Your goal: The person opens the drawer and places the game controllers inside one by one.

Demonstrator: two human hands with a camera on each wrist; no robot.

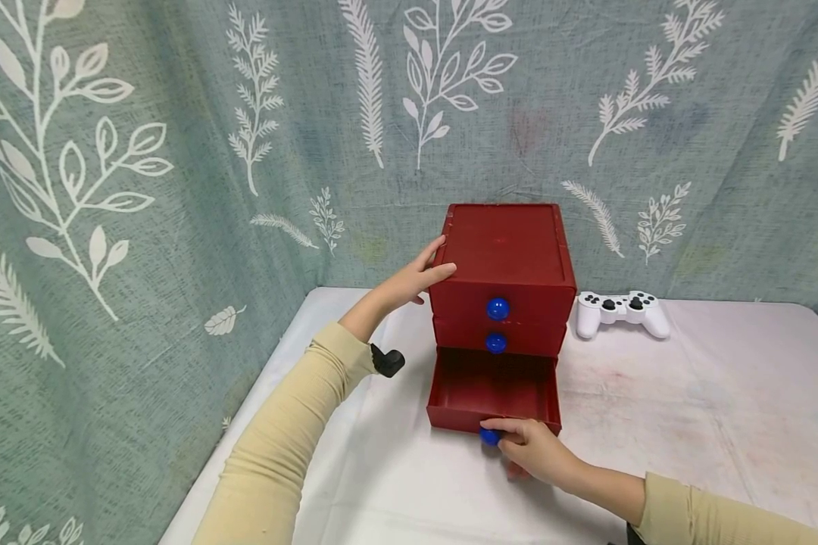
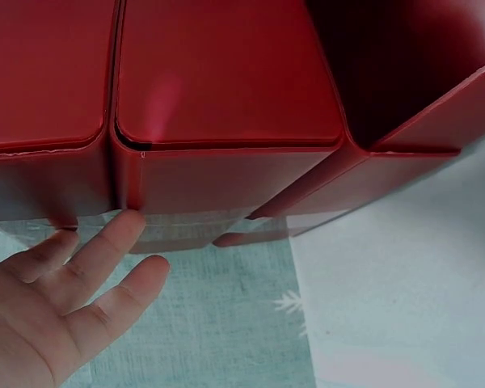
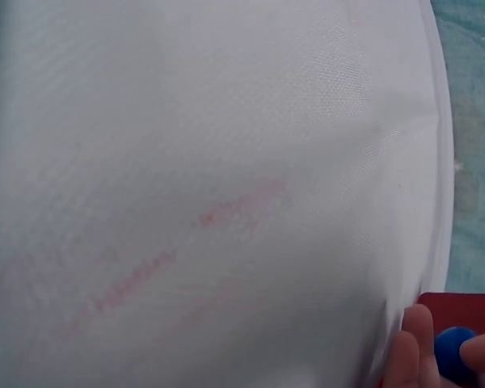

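A dark red drawer cabinet (image 1: pixel 501 242) with round blue knobs stands on the white-covered table. Its bottom drawer (image 1: pixel 491 393) is pulled out, and the inside that shows holds nothing. At that drawer's front, my right hand (image 1: pixel 535 454) pinches the blue knob (image 1: pixel 489 437) between finger and thumb; the right wrist view shows the same blue knob (image 3: pixel 454 354) between the fingers. My left hand (image 1: pixel 412 281) rests against the cabinet's upper left side, fingers spread. In the left wrist view the left hand's fingers (image 2: pixel 105 250) reach the side of the red cabinet (image 2: pixel 226 73).
A white game controller (image 1: pixel 622 313) lies on the table just right of the cabinet. Behind the table hangs a green curtain (image 1: pixel 382 113) with white leaf prints, which also runs along the left side. The white tabletop (image 1: pixel 688 393) extends to the right.
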